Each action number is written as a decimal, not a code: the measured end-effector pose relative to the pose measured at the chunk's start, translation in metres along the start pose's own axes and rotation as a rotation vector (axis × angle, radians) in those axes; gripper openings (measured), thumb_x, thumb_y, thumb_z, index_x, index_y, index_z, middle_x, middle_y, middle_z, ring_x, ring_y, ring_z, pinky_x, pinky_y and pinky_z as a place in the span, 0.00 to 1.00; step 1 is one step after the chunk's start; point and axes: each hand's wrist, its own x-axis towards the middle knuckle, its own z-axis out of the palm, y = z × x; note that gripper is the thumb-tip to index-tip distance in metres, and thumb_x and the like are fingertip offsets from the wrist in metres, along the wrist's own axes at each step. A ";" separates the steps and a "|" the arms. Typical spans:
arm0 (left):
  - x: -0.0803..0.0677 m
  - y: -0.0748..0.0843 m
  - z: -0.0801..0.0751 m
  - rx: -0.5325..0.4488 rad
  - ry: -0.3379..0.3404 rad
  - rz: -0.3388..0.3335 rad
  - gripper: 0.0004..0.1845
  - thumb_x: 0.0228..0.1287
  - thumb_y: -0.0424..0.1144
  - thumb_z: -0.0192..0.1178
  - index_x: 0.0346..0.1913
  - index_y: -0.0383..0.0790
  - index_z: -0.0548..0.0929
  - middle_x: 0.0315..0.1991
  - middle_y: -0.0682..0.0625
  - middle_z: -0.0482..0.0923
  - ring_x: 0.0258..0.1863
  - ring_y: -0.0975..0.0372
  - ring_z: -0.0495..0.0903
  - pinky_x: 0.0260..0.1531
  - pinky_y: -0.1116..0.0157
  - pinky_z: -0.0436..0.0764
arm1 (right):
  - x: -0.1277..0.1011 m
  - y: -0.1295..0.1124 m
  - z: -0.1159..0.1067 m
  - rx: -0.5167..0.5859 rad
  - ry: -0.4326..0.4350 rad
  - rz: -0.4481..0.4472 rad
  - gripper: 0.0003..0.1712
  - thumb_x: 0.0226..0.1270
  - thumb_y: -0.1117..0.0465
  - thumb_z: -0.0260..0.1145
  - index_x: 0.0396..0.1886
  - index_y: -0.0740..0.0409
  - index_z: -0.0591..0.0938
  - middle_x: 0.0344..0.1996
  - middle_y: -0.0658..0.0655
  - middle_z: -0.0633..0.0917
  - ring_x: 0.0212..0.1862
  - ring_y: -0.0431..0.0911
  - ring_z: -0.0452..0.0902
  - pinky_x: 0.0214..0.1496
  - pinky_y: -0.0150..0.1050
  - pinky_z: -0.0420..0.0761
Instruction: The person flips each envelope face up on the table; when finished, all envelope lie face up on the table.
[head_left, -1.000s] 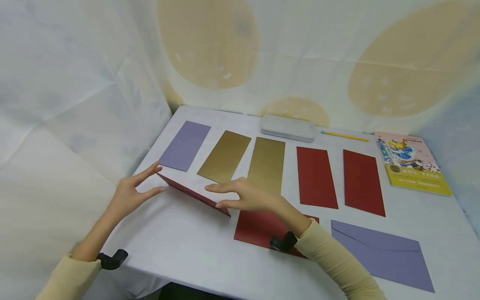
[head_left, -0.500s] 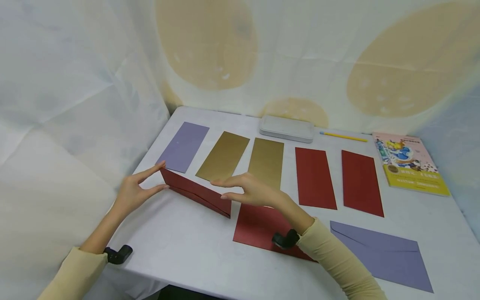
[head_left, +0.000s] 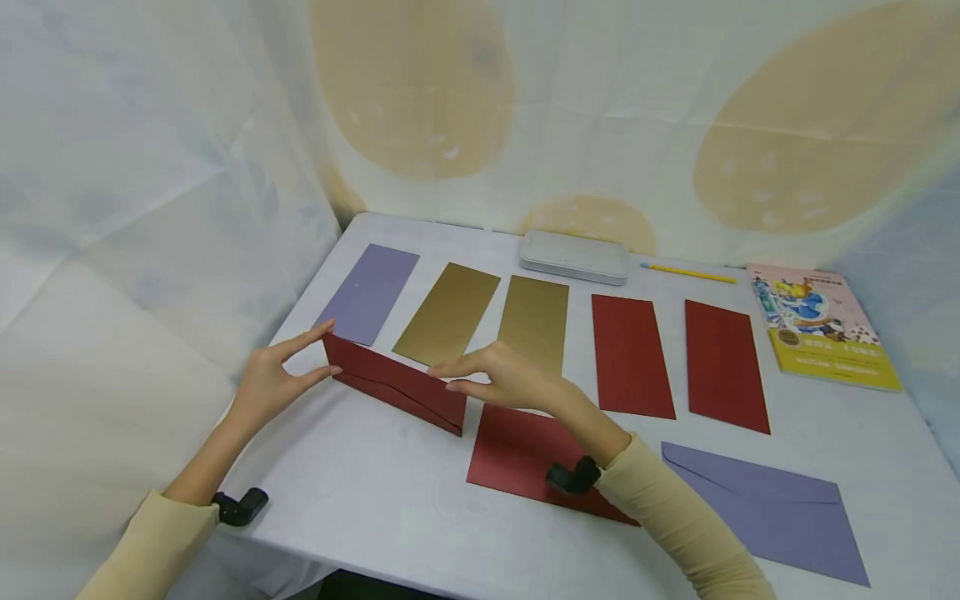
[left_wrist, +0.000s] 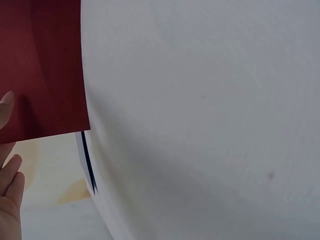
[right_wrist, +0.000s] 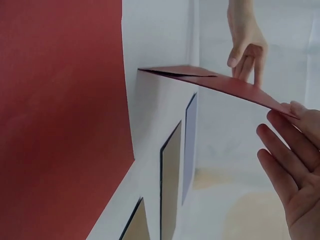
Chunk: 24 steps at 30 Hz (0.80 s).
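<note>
Left hand (head_left: 268, 388), right hand (head_left: 510, 382) hold red envelope (head_left: 395, 384) edges; nearside open.

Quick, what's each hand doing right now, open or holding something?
Left hand: holding one end of the tilted red envelope between thumb and fingers.
Right hand: pinching the same envelope.

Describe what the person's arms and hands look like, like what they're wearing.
The left hand and right hand are ungloved. The left sleeve and right sleeve are long and pale yellow-beige. Just beyond each cuff sits a small, black, bent-shaped device: left device, right device. No cables show.
</note>
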 end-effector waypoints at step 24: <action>-0.007 -0.003 0.007 0.077 -0.087 -0.111 0.43 0.36 0.34 0.81 0.64 0.44 0.77 0.55 0.41 0.80 0.49 0.49 0.80 0.21 0.74 0.64 | -0.002 0.033 0.002 -0.060 -0.045 0.078 0.32 0.59 0.61 0.73 0.64 0.53 0.77 0.57 0.51 0.81 0.20 0.35 0.45 0.23 0.30 0.58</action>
